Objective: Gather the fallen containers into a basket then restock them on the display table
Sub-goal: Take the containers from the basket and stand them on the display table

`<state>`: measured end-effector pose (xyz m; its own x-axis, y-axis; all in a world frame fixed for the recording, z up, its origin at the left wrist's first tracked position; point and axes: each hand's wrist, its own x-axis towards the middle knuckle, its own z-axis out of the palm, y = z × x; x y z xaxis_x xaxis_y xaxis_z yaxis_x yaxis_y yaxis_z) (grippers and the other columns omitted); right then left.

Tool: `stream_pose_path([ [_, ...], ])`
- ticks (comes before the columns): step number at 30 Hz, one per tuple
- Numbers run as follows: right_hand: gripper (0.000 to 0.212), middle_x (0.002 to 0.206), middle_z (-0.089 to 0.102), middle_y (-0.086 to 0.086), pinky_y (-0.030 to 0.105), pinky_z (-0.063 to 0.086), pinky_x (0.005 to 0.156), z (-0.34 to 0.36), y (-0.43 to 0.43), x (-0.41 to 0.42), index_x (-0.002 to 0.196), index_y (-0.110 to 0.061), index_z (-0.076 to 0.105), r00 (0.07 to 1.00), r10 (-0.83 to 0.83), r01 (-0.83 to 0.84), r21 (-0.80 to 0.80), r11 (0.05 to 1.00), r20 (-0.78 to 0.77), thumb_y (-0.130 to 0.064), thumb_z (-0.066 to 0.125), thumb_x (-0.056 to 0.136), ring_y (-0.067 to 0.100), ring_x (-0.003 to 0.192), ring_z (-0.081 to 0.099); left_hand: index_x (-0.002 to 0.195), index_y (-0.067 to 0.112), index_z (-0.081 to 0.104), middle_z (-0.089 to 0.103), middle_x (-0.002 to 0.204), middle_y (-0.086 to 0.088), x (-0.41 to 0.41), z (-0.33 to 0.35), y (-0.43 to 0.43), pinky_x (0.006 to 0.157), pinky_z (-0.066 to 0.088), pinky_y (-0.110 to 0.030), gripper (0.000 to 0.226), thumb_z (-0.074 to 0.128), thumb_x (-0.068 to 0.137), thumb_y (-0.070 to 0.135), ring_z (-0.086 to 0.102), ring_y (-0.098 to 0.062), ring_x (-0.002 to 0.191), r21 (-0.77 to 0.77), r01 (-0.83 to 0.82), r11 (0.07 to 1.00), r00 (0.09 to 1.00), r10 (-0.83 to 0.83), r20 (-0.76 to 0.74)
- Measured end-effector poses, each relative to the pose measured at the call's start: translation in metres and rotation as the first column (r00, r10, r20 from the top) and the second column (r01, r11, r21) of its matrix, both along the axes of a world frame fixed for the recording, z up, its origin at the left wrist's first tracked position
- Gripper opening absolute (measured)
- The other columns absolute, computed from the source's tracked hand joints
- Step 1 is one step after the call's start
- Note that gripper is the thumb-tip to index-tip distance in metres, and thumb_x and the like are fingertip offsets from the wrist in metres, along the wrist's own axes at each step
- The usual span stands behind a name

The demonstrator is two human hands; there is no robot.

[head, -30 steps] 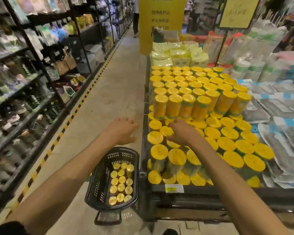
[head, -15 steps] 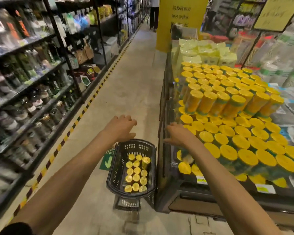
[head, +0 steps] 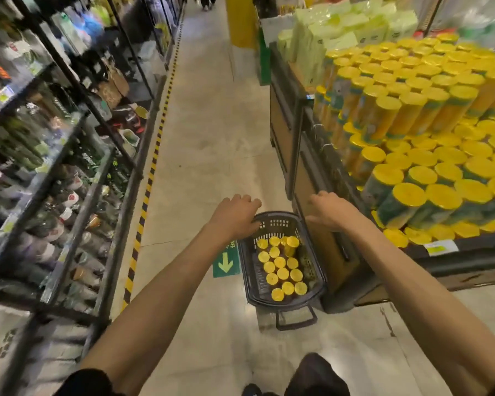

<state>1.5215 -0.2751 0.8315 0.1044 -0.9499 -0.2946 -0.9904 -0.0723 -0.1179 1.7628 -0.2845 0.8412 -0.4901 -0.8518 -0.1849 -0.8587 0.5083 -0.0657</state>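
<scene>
Hanging at the basket rim, left hand and right hand have loose, empty grips.

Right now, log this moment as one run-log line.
left hand: empty, over basket rim | right hand: empty, by display table side | basket: on floor, holds yellow-lidded containers | next: probably grab some

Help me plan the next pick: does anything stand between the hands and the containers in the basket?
Nothing visible does. The left hand and right hand hover empty over the open-topped basket's far end; the containers stand uncovered inside.
</scene>
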Motion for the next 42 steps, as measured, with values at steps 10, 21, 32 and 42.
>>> stream_pose_path([
  [10,0.051,0.132,0.048,0.014,0.045,0.046,0.095,-0.055,-0.033,0.007,0.133,-0.013,0.048,0.982,-0.191,0.19,0.107,0.976,0.001,-0.043,0.058,0.093,0.033,0.12,0.049,0.134,0.017,0.048,0.056,0.124,-0.01,0.001,-0.051,-0.082,0.086,0.044,-0.042,0.048,0.05,0.094,0.044,0.052,-0.032,0.114,0.099,0.14,0.985,0.99,-0.137,-0.035],
  [21,0.047,0.125,0.055,0.013,0.043,0.047,0.089,-0.124,-0.077,0.029,0.129,-0.012,0.053,0.938,-0.342,0.328,0.17,0.929,0.062,-0.041,0.057,0.092,0.033,0.116,0.054,0.133,0.018,0.049,0.058,0.121,-0.011,-0.002,-0.111,-0.189,0.085,0.047,-0.042,0.049,0.053,0.092,0.045,0.053,-0.033,0.112,0.216,0.224,0.95,0.974,-0.224,-0.024],
  [32,0.045,0.121,0.054,0.016,0.047,0.049,0.089,-0.187,-0.077,0.074,0.126,-0.011,0.053,0.705,-0.707,0.67,0.277,0.689,0.056,-0.041,0.055,0.093,0.035,0.112,0.053,0.126,0.009,0.051,0.058,0.115,-0.02,-0.008,-0.186,-0.265,0.081,0.046,-0.044,0.046,0.058,0.091,0.037,0.053,-0.039,0.109,0.374,0.518,0.769,0.845,-0.527,-0.087],
  [42,0.045,0.121,0.052,0.017,0.045,0.051,0.086,-0.337,-0.053,0.122,0.124,-0.01,0.055,0.37,-0.929,0.871,0.359,0.335,-0.032,-0.038,0.061,0.09,0.038,0.112,0.054,0.12,0.007,0.057,0.06,0.118,-0.022,-0.013,-0.364,-0.328,0.081,0.049,-0.047,0.043,0.061,0.088,0.036,0.056,-0.041,0.11,0.431,0.606,0.669,0.786,-0.585,-0.197],
])
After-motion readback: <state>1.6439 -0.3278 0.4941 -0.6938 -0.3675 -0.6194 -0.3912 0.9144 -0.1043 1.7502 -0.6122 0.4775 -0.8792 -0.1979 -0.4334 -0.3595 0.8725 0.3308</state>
